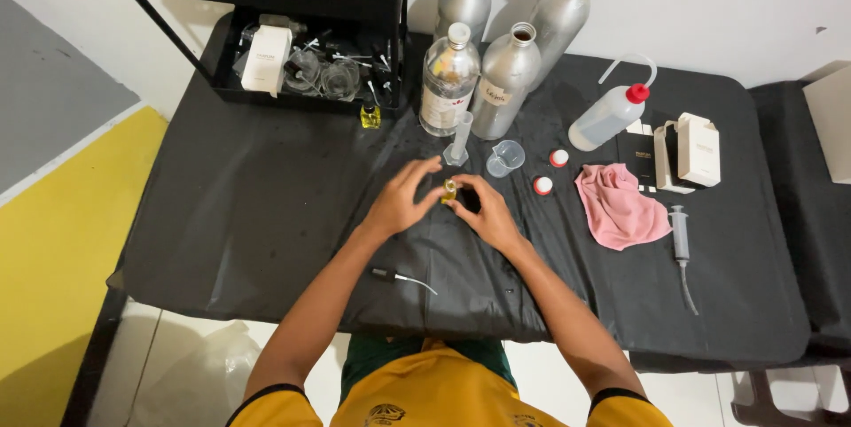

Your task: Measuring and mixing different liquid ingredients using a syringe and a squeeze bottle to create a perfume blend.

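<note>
Both hands — left hand (401,201), right hand (486,211) — pinch a small yellow bottle (449,190) above the black table (248,214), fingertips closed on it.

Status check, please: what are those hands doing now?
Left hand and right hand pinch small yellow glass bottle. Bottle over black table cover. Nothing blocking.

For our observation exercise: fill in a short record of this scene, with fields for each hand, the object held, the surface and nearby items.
Left hand: left hand pinches the top of the small bottle
Right hand: right hand grips the bottle's side
Object: small bottle, yellow liquid
Surface: black-covered table
Nearby: pink cloth, syringe, small beaker, spray pump
</note>
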